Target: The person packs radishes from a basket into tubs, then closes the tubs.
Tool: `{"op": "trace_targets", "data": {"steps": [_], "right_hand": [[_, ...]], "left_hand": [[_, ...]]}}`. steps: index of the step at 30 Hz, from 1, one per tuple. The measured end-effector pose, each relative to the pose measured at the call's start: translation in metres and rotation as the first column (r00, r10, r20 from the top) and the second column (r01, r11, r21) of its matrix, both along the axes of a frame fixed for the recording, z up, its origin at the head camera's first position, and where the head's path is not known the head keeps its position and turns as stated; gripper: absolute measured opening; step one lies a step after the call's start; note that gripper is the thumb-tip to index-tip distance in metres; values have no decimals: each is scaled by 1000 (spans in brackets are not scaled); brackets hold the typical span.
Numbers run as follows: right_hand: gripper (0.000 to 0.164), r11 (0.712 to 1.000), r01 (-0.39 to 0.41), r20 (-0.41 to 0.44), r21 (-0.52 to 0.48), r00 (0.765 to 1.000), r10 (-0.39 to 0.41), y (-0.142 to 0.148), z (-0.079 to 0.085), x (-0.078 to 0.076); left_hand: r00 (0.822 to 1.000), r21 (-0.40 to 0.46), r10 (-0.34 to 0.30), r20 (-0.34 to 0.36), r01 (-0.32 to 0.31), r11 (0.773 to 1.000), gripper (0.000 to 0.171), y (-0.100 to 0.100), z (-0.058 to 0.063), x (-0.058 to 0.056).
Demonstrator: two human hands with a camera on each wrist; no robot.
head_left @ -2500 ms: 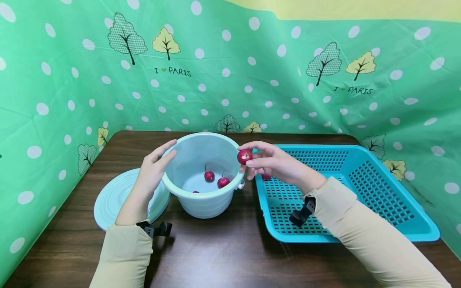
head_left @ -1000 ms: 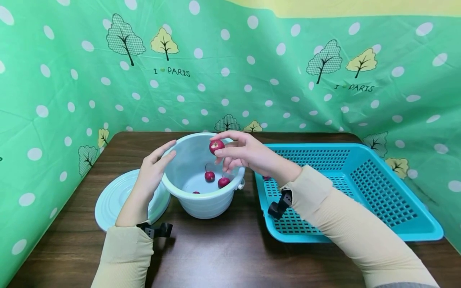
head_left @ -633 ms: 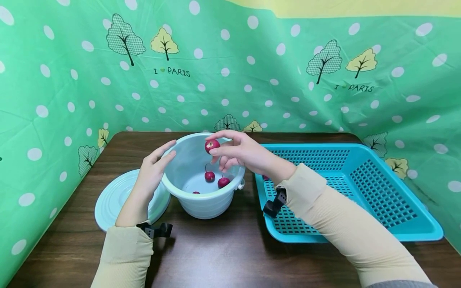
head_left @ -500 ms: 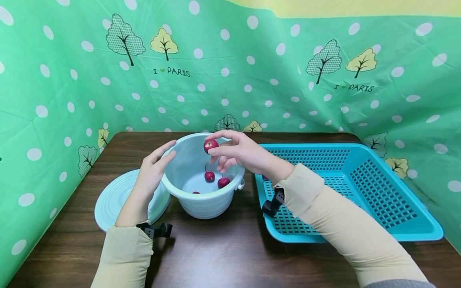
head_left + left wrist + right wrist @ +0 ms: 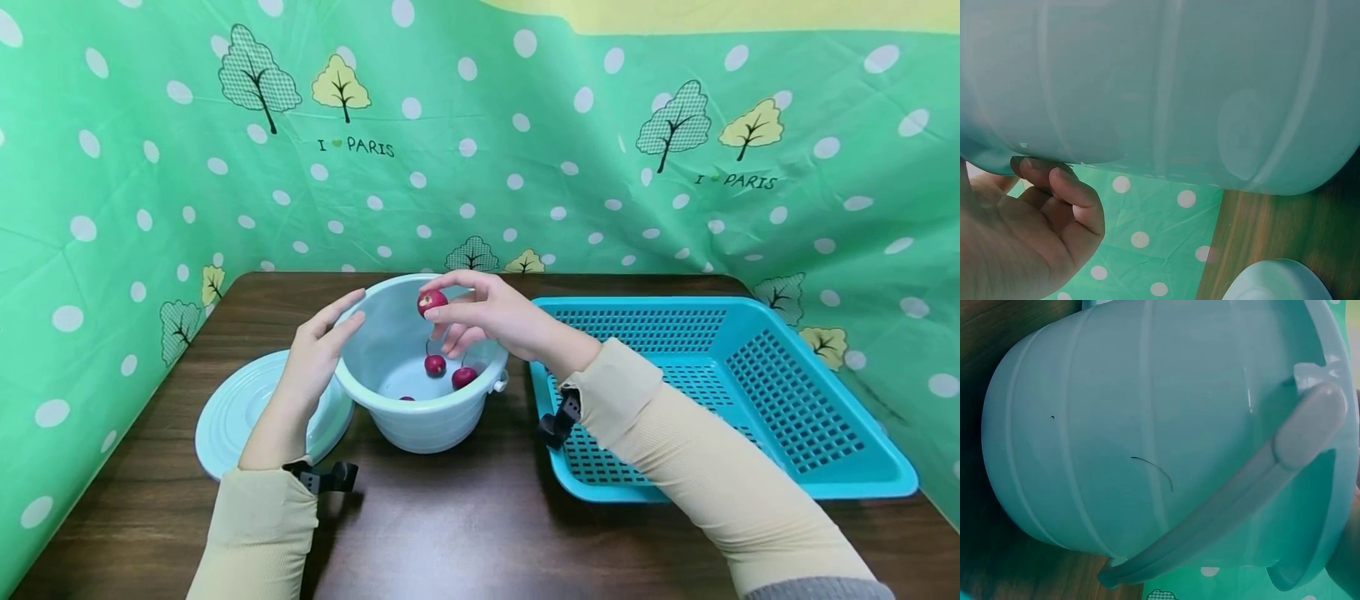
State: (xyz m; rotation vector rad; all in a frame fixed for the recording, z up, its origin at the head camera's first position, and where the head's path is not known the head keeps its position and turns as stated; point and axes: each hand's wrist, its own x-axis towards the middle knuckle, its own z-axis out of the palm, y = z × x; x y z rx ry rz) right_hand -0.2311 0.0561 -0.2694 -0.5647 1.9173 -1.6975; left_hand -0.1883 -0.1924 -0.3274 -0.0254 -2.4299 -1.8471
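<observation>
Fruit, small, round, glossy, dark red and cherry-like, pinched by its sides between thumb and fingertips of the right hand, with remaining fingers loosely bent below. Held over the mouth of a round, pale blue plastic bucket; cannot tell exactly how high above or how far within. Probably gripped this lightly to keep a smooth skin from slipping or bruising. On the bucket's floor, 3 more dark red, round fruits, 2 with thin stalks upward, 1 mostly hidden by the near rim.

Left hand half spread, thumb and forefinger apart at the bucket's left rim, other fingers softly bent against the outer wall; nothing enclosed, apparently placed to steady the bucket, upright on a dark brown, wood-grained worktop. Slim, pale blue plastic handle lowered along the bucket's outside, clear of the mouth. Just left, partly behind the left arm, a flat, round, pale blue plastic lid, off the bucket, presumably for free access. Near the bucket's right side but apart, a rectangular, bright blue, perforated plastic basket, seemingly positioned for easy right-arm reach.
</observation>
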Motion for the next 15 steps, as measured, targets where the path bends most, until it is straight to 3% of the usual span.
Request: {"op": "trace_targets", "data": {"steps": [15], "right_hand": [[35,997,-15,-37,76,999,18,-5,1,1]], "left_hand": [[1000,9,-6,5,6,1000,51,-1,0,-1]]}}
